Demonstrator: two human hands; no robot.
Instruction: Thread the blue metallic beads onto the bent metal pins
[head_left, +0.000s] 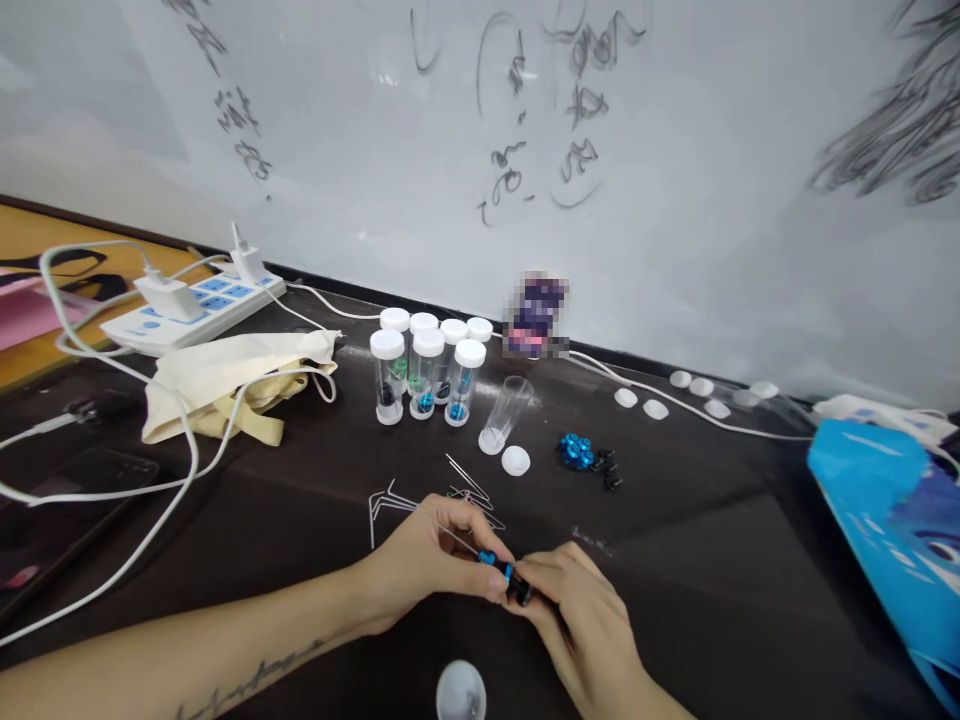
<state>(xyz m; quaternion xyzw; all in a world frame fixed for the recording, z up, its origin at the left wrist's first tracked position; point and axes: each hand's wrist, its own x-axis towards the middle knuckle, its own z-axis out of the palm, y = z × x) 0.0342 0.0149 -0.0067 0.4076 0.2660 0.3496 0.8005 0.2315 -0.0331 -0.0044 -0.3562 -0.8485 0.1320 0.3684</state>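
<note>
Near the middle of the dark table, my left hand (pixel 435 560) pinches a small blue metal part (pixel 487 557) with a thin metal rod running through the grip. My right hand (pixel 581 610) meets it from the right, its fingertips closed on a small black part (pixel 519 588) that touches the blue one. Beyond the hands lie several bent hex keys (pixel 394 503) and thin metal pins. To the right of them sit a cluster of blue parts (pixel 576 451) and some black screws (pixel 609 470). A round white container (pixel 460 692) stands at the front edge of view.
Several capped clear tubes (pixel 427 375) stand behind the hands, beside an uncapped tube (pixel 506 415) and a white cap (pixel 516 460). A power strip (pixel 217 300), cloth bag (pixel 232 375) and cables lie left. A blue package (pixel 870 520) is at right.
</note>
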